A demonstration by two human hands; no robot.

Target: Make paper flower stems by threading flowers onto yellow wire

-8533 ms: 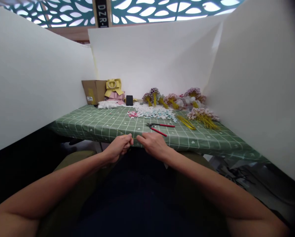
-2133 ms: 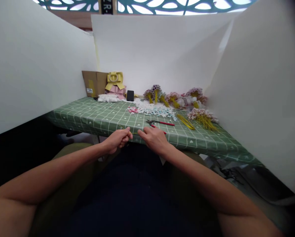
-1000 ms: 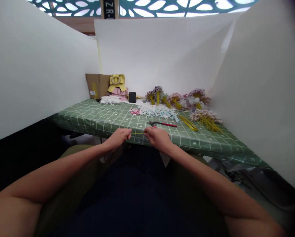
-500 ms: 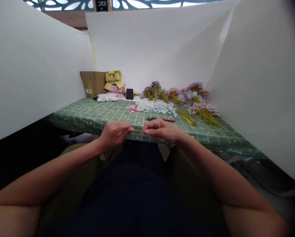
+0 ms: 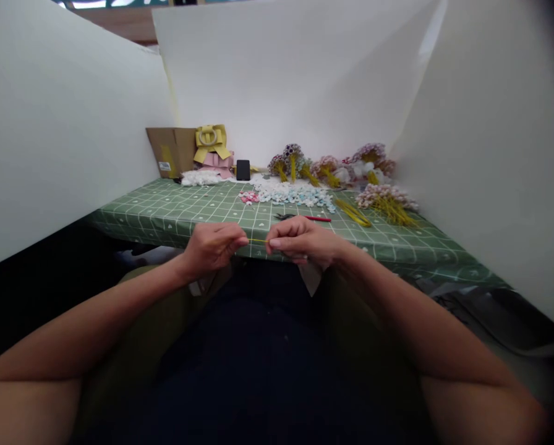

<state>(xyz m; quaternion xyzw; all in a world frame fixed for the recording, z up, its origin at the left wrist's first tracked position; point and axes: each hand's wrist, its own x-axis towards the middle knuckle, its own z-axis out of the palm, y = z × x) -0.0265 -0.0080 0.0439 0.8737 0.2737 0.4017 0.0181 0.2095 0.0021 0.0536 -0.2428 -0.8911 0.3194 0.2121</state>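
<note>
Yellow strand (image 5: 258, 240) pinched between two hands by the table's (image 5: 166, 207) near edge.
The left hand (image 5: 214, 245) and right hand (image 5: 305, 238) each nip it with thumb and fingertips, close together, so a short span runs straight between them, probably for fine control. Pliers (image 5: 319, 219) lie just beyond the right hand, seemingly for quick reach; petals (image 5: 300, 195) and more strands (image 5: 356, 216) lie farther back, likely to keep them out of the hands' way.

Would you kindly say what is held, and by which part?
A thin yellow strand, left hand and right hand each gripping one end of its visible stretch.
</note>
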